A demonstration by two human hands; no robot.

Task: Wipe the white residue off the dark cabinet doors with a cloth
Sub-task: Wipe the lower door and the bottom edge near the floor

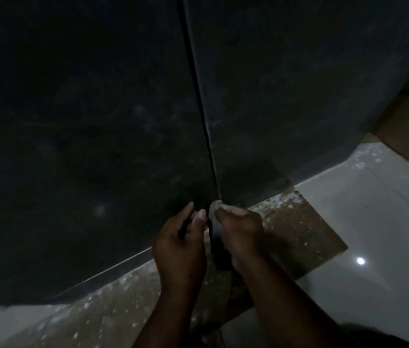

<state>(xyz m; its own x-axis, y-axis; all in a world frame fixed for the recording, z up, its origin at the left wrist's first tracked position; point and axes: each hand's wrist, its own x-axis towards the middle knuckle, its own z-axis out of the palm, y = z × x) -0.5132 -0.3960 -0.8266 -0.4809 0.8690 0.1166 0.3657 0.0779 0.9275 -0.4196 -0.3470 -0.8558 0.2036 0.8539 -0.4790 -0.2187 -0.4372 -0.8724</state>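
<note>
Your right hand (238, 227) pinches the cloth (215, 209) at the seam's foot between the 2 cabinet doors (98, 121). Left hand (180, 242) fingers loosely curled, holding nothing visible. Press firmly; faint residue (148, 119) remains higher up.

Head camera, looking steeply down (very near), facing cabinet doors (98, 121)
</note>
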